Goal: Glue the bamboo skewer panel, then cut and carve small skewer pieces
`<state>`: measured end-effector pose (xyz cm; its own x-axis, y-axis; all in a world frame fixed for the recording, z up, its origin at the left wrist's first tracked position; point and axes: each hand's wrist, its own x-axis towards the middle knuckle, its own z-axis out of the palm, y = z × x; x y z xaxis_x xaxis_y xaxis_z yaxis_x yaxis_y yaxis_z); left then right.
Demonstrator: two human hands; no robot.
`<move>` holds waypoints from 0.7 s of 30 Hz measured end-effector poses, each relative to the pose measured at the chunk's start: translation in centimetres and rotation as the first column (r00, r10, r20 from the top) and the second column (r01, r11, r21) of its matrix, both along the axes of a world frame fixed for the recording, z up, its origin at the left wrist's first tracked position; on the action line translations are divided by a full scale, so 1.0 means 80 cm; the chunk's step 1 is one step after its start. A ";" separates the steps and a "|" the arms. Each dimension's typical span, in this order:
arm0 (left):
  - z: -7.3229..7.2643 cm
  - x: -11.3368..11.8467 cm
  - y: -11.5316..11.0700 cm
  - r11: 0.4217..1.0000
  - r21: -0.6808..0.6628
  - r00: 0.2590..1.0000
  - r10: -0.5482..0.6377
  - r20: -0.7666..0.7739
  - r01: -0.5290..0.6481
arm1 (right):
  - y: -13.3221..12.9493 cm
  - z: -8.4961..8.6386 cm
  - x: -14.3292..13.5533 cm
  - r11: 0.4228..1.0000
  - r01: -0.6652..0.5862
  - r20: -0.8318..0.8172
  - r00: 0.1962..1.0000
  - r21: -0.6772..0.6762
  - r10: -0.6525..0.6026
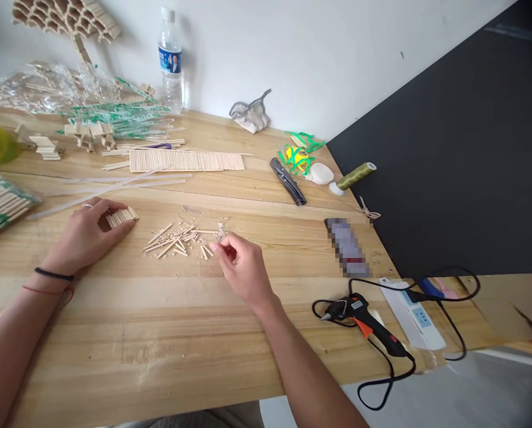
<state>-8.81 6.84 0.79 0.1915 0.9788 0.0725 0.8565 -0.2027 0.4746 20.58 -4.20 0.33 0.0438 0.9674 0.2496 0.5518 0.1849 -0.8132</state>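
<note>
My left hand (90, 229) is closed round a small panel of short wooden sticks (122, 218), gripped between thumb and fingers above the wooden table. My right hand (241, 261) has its thumb and index finger pinched together at the right edge of a scattered pile of cut sticks (172, 239) and crumbs. Whatever may be between those fingertips is too small to make out. Behind the pile lies a long panel of sticks laid side by side (185, 160), with thin translucent strips (114, 189) to its front left.
A glue gun (366, 318) with a looping black cable lies at the right, beside a power strip (415, 315). Farther back are a utility knife (287, 181), a thread spool (355, 177) and a water bottle (170, 65). Packaged sticks (2, 202) rest at the left.
</note>
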 end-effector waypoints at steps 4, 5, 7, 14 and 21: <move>0.002 0.001 0.000 1.000 0.004 1.000 0.002 -0.013 -0.002 | -0.002 0.003 0.001 0.999 0.002 -0.068 0.998 0.034 0.001; 0.003 0.002 0.000 1.000 0.002 1.000 0.004 -0.016 -0.004 | -0.003 0.004 0.000 1.000 -0.006 -0.071 0.997 0.028 0.007; 0.005 0.003 -0.001 1.000 -0.012 1.000 0.012 -0.019 -0.012 | -0.004 0.005 -0.001 0.999 -0.023 -0.068 0.997 0.026 0.024; 0.002 0.001 0.000 1.000 -0.019 1.000 0.008 -0.016 -0.008 | -0.007 0.007 -0.005 0.999 -0.032 -0.105 0.994 0.005 0.032; 0.002 0.000 0.000 0.999 -0.038 1.000 0.010 -0.004 -0.011 | -0.009 0.011 -0.008 0.997 -0.071 -0.173 0.983 -0.014 0.067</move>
